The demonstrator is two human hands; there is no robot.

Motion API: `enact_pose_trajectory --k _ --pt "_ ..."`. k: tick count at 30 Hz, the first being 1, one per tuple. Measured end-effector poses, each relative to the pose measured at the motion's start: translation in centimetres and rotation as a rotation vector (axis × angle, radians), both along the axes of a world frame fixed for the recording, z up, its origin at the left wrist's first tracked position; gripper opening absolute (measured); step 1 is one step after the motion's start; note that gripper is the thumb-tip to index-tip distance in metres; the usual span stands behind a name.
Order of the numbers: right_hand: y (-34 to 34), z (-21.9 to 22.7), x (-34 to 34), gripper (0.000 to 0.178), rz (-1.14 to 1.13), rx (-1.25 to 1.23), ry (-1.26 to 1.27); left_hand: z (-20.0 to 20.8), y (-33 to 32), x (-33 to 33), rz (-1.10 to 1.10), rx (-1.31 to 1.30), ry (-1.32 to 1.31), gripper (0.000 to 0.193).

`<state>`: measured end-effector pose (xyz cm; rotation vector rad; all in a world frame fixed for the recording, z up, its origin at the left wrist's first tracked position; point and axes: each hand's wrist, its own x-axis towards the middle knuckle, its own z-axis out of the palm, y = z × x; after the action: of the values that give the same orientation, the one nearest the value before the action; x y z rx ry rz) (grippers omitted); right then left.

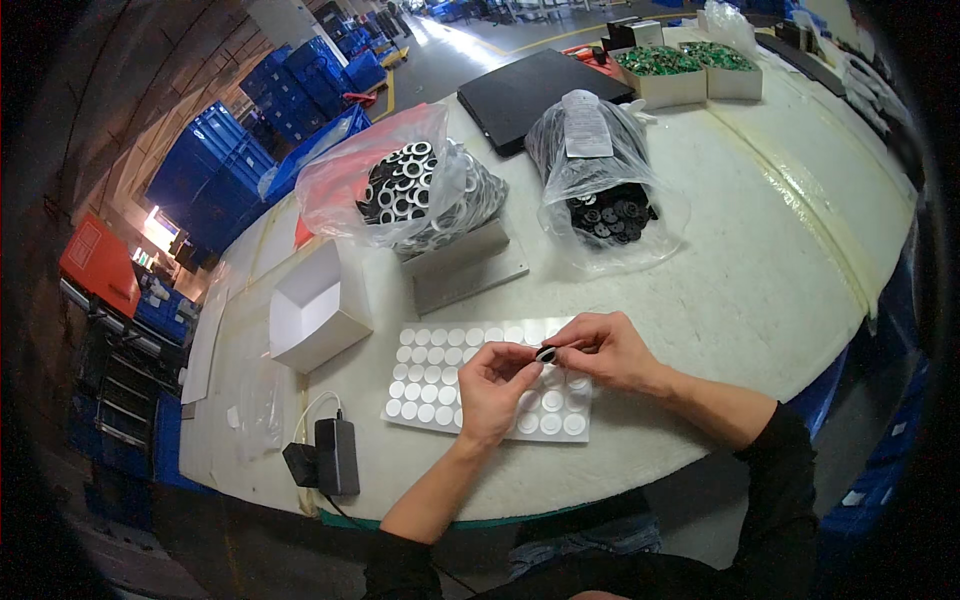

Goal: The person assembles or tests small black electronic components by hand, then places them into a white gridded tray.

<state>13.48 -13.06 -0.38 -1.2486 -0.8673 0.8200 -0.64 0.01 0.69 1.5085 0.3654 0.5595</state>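
My left hand [492, 385] and my right hand [607, 352] meet near the middle of the table, both closed in a pinch. Between their fingertips is a small round black part with a white band [545, 354], tilted and partly hidden by the fingers. Below it lies a pale sheet [397, 417] set with rows of round white stickers [427, 393]; my hands cover part of it. Beyond the sheet, a clear plastic bag [470, 190] spills black-and-white rings [412, 170]. To its right, another clear bag [590, 150] lies open with black discs [612, 215] at its mouth.
An empty white box [320, 307] stands at the left, near a grey metal bracket [470, 275]. A black power adapter [337, 457] with a cable sits at the front left. Farther back are a black laptop-like slab [535, 90] and boxes of green parts [660, 62]. Blue crates [215, 170] stand beyond the table.
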Motion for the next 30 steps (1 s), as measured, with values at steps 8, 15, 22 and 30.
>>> enact_pose_trajectory --k 8,15,22,30 --pt "-0.1 0.6 -0.4 0.018 -0.046 0.029 0.033 -0.6 -0.4 0.4 -0.049 -0.141 -0.034 0.014" --pt "-0.2 0.6 -0.1 0.018 -0.076 -0.024 0.127 -0.1 -0.9 0.3 -0.085 -0.013 0.018 0.012" --pt "-0.2 0.4 -0.4 0.017 0.000 -0.071 -0.024 0.3 0.5 -0.1 -0.120 0.206 0.140 0.015" --pt "-0.3 0.7 -0.6 0.015 -0.005 -0.123 -0.090 2.3 0.9 0.1 -0.221 0.589 0.214 0.015"
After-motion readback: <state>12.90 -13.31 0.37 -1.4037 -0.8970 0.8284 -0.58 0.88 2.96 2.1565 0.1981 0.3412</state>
